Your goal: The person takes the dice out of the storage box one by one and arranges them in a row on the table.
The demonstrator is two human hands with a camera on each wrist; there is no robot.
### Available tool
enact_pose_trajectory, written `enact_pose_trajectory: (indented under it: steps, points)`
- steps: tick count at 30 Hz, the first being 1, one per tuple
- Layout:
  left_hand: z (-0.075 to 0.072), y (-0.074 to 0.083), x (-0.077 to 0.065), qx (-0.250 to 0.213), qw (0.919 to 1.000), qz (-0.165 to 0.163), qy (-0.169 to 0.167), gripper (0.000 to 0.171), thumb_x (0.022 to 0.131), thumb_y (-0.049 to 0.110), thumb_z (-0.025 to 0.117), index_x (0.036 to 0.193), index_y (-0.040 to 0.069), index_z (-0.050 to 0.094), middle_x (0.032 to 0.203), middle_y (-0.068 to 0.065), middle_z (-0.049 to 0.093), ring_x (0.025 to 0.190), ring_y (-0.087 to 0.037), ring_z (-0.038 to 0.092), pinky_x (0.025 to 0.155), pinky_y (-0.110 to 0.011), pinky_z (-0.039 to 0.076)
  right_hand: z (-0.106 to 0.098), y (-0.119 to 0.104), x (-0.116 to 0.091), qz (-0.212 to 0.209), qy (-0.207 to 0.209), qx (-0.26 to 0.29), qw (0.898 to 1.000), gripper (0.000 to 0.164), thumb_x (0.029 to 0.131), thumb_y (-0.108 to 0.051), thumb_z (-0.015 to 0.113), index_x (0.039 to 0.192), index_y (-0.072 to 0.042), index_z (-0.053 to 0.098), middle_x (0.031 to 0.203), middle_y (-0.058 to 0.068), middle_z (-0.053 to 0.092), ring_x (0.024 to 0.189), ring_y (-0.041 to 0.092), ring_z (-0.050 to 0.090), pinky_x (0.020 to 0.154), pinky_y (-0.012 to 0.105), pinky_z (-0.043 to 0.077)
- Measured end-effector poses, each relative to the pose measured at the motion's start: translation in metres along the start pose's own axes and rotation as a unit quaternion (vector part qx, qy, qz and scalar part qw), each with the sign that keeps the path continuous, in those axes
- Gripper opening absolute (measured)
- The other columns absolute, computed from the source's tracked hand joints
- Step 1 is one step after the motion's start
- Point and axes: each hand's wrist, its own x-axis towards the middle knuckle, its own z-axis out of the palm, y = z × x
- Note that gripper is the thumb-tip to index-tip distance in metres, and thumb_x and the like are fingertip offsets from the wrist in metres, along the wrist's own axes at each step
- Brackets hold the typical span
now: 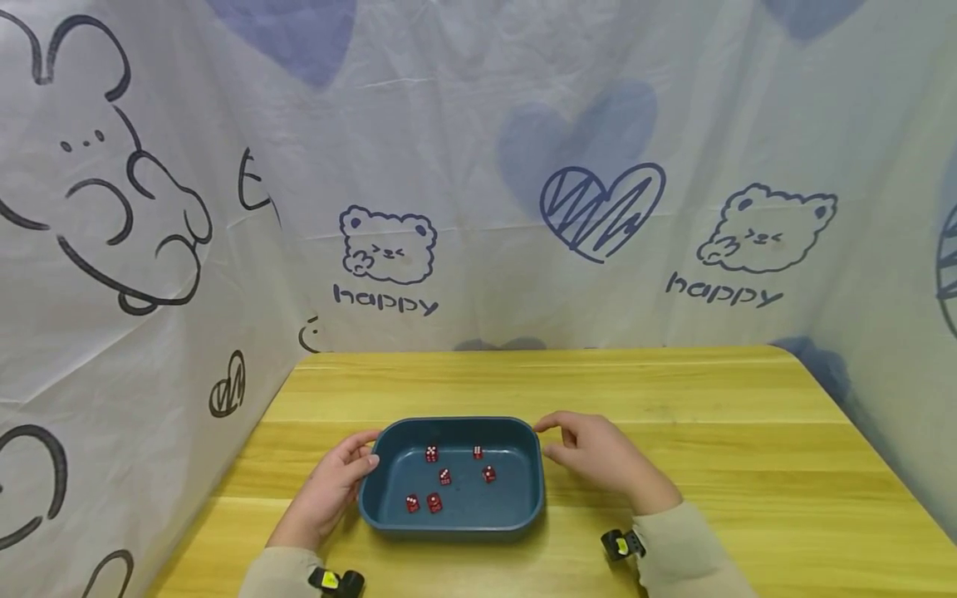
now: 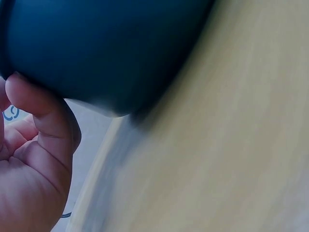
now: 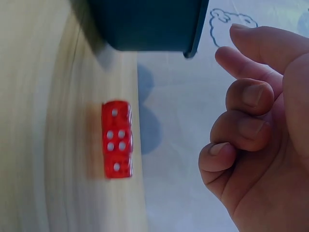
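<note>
A dark teal rectangular tray (image 1: 493, 508) with rounded corners sits near the table's front in the head view. Several red dice (image 1: 434, 502) with white pips lie scattered inside it. My left hand (image 1: 332, 486) grips the tray's left end, its thumb at the rim; the left wrist view shows the tray's outer wall (image 2: 111, 48) close by. Beside the right end is my right hand (image 1: 598, 455), thumb and index finger extended, the other fingers curled and holding nothing. In the right wrist view, a row of red dice (image 3: 117, 140) stands on the table, hidden in the head view.
The yellow wood-grain table (image 1: 710, 407) stretches behind and to the right of the tray. White cloth (image 1: 478, 166) with bear and heart drawings hangs at the back and both sides. Each wrist carries a small black camera (image 1: 619, 545).
</note>
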Motion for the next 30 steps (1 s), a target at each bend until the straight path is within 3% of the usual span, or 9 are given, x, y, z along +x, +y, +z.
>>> enact_pose_trajectory:
  steps: [7, 15, 19, 28, 30]
  points:
    - [0.001, 0.001, -0.001, -0.001, 1.0000, 0.003, -0.005, 0.048, 0.102, 0.007, 0.056, 0.148, 0.002, 0.043, 0.109, -0.015, 0.054, 0.081, -0.019, 0.057, 0.062, -0.025, 0.049, 0.007, -0.014, 0.001, -0.032, -0.017, -0.011, 0.999, 0.027, 0.096, -0.028, 0.071, 0.122, -0.021, 0.071, 0.062, -0.007, 0.045, 0.052, 0.009, 0.039, 0.050, 0.026, 0.035]
    - [0.000, 0.001, 0.000, 0.002, 0.9999, 0.012, -0.007, 0.048, 0.102, 0.007, 0.056, 0.147, 0.001, 0.043, 0.107, -0.014, 0.055, 0.080, -0.017, 0.057, 0.061, -0.024, 0.049, 0.015, -0.031, 0.007, -0.057, -0.037, -0.036, 0.997, 0.032, 0.097, -0.040, 0.068, 0.126, -0.027, 0.068, 0.061, -0.009, 0.045, 0.052, 0.009, 0.040, 0.051, 0.026, 0.036]
    - [-0.002, 0.001, 0.000, 0.003, 0.9997, 0.016, -0.015, 0.049, 0.102, 0.008, 0.057, 0.148, 0.000, 0.042, 0.107, -0.013, 0.055, 0.080, -0.017, 0.057, 0.062, -0.025, 0.050, 0.017, -0.039, 0.015, -0.070, -0.050, -0.059, 0.995, 0.035, 0.096, -0.039, 0.069, 0.128, -0.023, 0.069, 0.060, -0.008, 0.044, 0.051, 0.010, 0.040, 0.051, 0.027, 0.034]
    - [-0.003, 0.000, 0.000, 0.000, 0.9997, 0.016, -0.018, 0.050, 0.102, 0.008, 0.058, 0.148, -0.001, 0.041, 0.107, -0.014, 0.056, 0.079, -0.016, 0.057, 0.061, -0.024, 0.049, 0.029, -0.053, 0.029, -0.084, -0.102, -0.074, 0.988, 0.035, 0.096, -0.033, 0.070, 0.128, -0.021, 0.069, 0.060, -0.007, 0.048, 0.053, 0.010, 0.045, 0.053, 0.027, 0.039]
    - [-0.002, 0.000, -0.001, -0.001, 0.9998, 0.015, -0.016, 0.050, 0.102, 0.008, 0.058, 0.148, 0.000, 0.042, 0.107, -0.014, 0.056, 0.078, -0.016, 0.057, 0.060, -0.024, 0.047, 0.032, -0.053, 0.033, -0.088, -0.114, -0.082, 0.986, 0.033, 0.096, -0.034, 0.070, 0.127, -0.021, 0.070, 0.069, -0.009, 0.057, 0.057, 0.009, 0.048, 0.059, 0.027, 0.044]
